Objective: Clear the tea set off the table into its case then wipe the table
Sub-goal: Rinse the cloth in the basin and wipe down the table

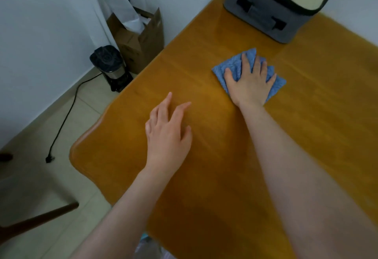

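Both hands are lying open over the wooden table. Her right hand is pressing flat, fingers spread, on a folded blue cloth; the left hand is resting palm down, holding nothing, nearer the body and left of it. Beyond the right hand, a closed grey case is sitting on the table's far end.

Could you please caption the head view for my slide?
Right hand presses blue cloth on wooden table; left hand open nearby, closed case behind.
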`<action>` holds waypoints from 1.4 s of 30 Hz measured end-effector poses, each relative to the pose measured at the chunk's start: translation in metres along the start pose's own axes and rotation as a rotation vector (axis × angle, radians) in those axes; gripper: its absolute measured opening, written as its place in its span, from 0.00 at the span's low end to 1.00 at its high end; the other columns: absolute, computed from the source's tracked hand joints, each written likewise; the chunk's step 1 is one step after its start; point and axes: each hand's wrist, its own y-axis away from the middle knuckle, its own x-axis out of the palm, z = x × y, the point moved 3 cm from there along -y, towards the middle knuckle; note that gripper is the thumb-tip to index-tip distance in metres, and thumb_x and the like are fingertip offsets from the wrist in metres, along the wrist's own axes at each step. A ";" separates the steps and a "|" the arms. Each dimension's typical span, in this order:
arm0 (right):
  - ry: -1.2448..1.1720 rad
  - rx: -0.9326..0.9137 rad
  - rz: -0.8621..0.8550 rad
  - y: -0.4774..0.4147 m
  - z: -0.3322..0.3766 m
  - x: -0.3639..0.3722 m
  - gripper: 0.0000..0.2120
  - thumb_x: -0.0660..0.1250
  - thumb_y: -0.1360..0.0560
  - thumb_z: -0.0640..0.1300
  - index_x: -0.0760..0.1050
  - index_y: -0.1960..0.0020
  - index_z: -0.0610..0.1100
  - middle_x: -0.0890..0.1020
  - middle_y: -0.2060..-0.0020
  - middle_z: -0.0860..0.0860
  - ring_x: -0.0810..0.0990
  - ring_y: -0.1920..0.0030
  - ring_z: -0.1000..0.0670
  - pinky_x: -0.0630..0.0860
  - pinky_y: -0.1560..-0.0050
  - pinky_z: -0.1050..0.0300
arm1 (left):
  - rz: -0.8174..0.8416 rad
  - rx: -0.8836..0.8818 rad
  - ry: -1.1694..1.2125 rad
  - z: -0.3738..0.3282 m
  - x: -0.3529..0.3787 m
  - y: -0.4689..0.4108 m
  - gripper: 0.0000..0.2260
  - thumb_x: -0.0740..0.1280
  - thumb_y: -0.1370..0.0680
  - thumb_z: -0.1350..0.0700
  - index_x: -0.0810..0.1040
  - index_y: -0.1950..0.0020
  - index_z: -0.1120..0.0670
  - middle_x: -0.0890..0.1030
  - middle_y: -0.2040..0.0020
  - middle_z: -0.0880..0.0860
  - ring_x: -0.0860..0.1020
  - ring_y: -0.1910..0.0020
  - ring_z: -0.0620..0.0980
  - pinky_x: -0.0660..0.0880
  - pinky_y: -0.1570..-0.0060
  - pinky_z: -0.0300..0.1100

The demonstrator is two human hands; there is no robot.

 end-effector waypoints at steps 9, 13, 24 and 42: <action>0.025 -0.154 -0.018 -0.080 0.020 -0.003 0.33 0.45 0.22 0.66 0.50 0.21 0.53 0.54 0.22 0.46 0.48 0.22 0.45 0.41 0.25 0.39 | -0.085 0.054 0.057 -0.026 0.013 -0.045 0.22 0.65 0.22 0.55 0.68 0.29 0.45 0.57 0.23 0.49 0.60 0.26 0.48 0.55 0.30 0.50; 0.030 -0.184 -0.010 -0.090 0.025 -0.004 0.33 0.45 0.22 0.66 0.50 0.21 0.53 0.53 0.22 0.47 0.48 0.22 0.45 0.42 0.25 0.39 | -0.107 0.052 0.031 -0.016 0.011 -0.041 0.21 0.65 0.22 0.56 0.69 0.29 0.46 0.58 0.23 0.51 0.61 0.26 0.49 0.55 0.28 0.51; 0.015 -0.351 0.021 0.078 0.081 0.014 0.31 0.47 0.22 0.65 0.51 0.22 0.56 0.54 0.22 0.48 0.48 0.22 0.44 0.41 0.27 0.34 | -0.137 0.046 0.170 0.014 -0.032 0.029 0.21 0.65 0.22 0.59 0.70 0.30 0.47 0.64 0.26 0.47 0.60 0.27 0.45 0.57 0.31 0.43; -0.036 -0.403 0.024 0.345 0.024 0.025 0.31 0.52 0.24 0.64 0.57 0.23 0.57 0.59 0.23 0.49 0.53 0.23 0.44 0.48 0.28 0.30 | 0.025 0.061 0.078 0.039 -0.023 0.166 0.29 0.67 0.25 0.57 0.63 0.25 0.50 0.68 0.28 0.53 0.64 0.30 0.55 0.63 0.31 0.51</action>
